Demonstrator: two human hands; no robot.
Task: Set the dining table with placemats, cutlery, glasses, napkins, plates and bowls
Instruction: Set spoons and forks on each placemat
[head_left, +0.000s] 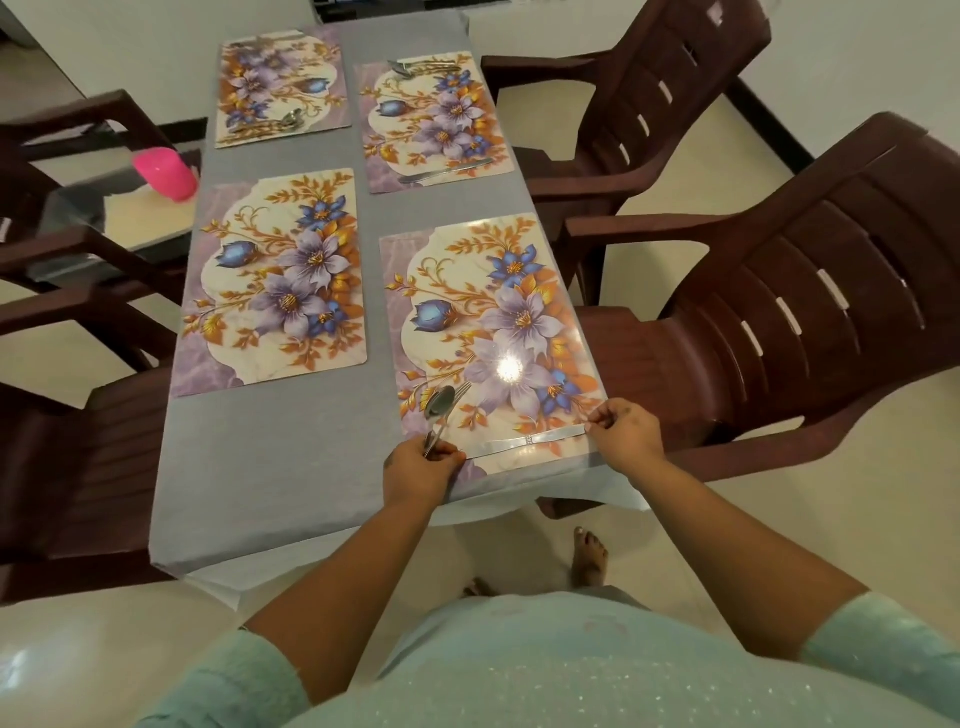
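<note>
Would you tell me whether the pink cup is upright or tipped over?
Tipped: the pink cup leans with its rim toward the camera's left; blur hides more.

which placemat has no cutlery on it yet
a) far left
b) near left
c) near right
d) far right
b: the near left placemat lies bare, while both far mats carry cutlery and the left hand and right hand are setting a spoon, fork and knife on the near right one.

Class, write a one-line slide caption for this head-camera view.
Right hand lays a knife on the nearest placemat; left hand holds spoon and fork.
</note>
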